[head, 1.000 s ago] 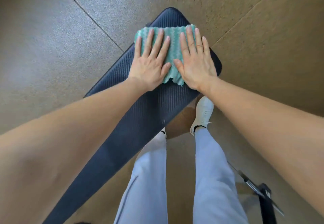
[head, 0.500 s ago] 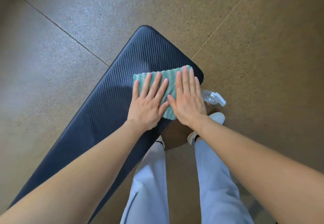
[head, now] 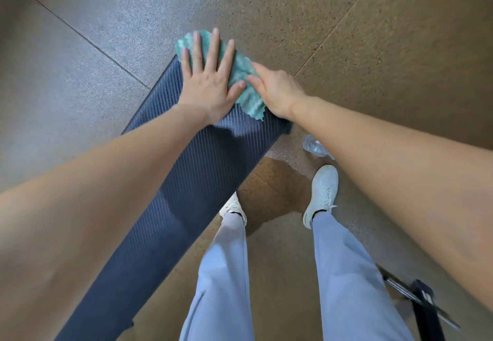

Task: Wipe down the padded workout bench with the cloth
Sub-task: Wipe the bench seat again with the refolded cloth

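— Teal, wavy-ribbed microfibre: that's the cloth [head: 241, 74] we've got at the far end of the bench [head: 186, 180], draped partly over the end edge so its top hangs past the padding.

— And our hands?

— Our left hand [head: 210, 79] lies flat on it, fingers spread wide and straight, gripping nothing, just pressing. Our right hand [head: 277, 92] is beside it at the cloth's right edge, fingers curled under; it looks to be pinching the cloth edge, though we can't see the fingertips themselves.

— Any writing on the bench or cloth?

— None we can read. The padding is dark navy with a fine ribbed weave, running diagonally from lower left to the cloth.

— Around it?

— Speckled rubber floor [head: 373, 33], brownish to the right and greyer to the left, with seams between tiles. A clear plastic bottle [head: 316, 146] lies on the floor just beside the bench's near corner, mostly hidden by our right forearm. Our white shoes [head: 322, 191] and pale grey trousers below; a black metal frame [head: 424, 306] at the lower right.

— Compared with half a second ago?

— The cloth was back from the end, both palms flat on it. Now it has reached the end and the right hand has curled.
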Motion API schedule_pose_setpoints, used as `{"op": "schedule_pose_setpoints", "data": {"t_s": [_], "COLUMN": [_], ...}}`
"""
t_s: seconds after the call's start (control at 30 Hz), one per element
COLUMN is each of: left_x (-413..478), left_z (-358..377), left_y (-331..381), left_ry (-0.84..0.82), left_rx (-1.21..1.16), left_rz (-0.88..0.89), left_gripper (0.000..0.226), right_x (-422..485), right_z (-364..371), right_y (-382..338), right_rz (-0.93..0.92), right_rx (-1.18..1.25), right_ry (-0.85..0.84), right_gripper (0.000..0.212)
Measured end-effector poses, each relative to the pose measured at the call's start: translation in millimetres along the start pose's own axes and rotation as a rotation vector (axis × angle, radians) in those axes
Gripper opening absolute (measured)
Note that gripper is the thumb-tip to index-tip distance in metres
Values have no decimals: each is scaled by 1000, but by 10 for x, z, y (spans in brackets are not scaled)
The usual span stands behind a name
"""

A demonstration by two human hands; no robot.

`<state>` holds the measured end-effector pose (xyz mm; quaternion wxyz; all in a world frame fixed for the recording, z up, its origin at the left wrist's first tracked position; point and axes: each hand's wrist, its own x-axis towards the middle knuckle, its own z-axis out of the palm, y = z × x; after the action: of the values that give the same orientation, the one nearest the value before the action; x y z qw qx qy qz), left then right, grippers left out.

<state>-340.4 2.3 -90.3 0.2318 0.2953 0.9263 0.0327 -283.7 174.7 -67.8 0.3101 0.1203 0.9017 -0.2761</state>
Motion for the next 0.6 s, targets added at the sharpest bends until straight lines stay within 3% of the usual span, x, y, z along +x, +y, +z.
{"op": "schedule_pose_setpoints", "data": {"t_s": [0.23,0.33,0.47,0.6], "left_x": [-803,-1021,-1144,-1271], "left_z": [464,570,595,706], "left_y": [826,1030,1202,1568], "left_ry": [26,49,202,139], "left_rx": [-27,-2,70,-12], "left_rz": [55,19,45,115], "left_gripper": [84,80,58,44], "right_x": [-619,-847,-1214,-1609], "right_z": [309,369,500,709], "right_y": [666,841,1046,1519], "right_rz": [14,95,193,308], "right_rx": [301,419,603,675], "right_ry": [96,187,94,-19], "right_gripper": [53,38,14,9]}}
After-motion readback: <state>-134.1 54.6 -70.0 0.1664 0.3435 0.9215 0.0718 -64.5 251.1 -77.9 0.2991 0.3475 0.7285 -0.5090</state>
